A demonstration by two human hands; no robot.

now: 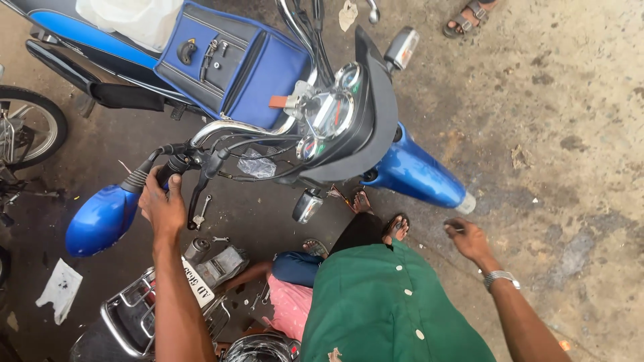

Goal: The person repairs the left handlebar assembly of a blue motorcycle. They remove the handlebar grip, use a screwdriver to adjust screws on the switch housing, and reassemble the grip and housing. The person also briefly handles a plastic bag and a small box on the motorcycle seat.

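The left hand (163,209) is wrapping its fingers around the handlebar grip (146,175), apparently steadying the blue motorcycle (265,77), while the right hand (467,238) is hanging loosely curled, empty, over the dirt floor (570,121).

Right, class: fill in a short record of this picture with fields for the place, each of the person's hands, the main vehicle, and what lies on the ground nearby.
Place: outdoor dirt ground, stained dark under the bike
Left hand: gripping the handlebar grip of the blue motorcycle
Right hand: free in the air over the ground, wristwatch on the wrist; whether it holds anything cannot be told
Motorcycle: round gauges, blue front mudguard, blue tank bag
On ground: a spanner, a white rag
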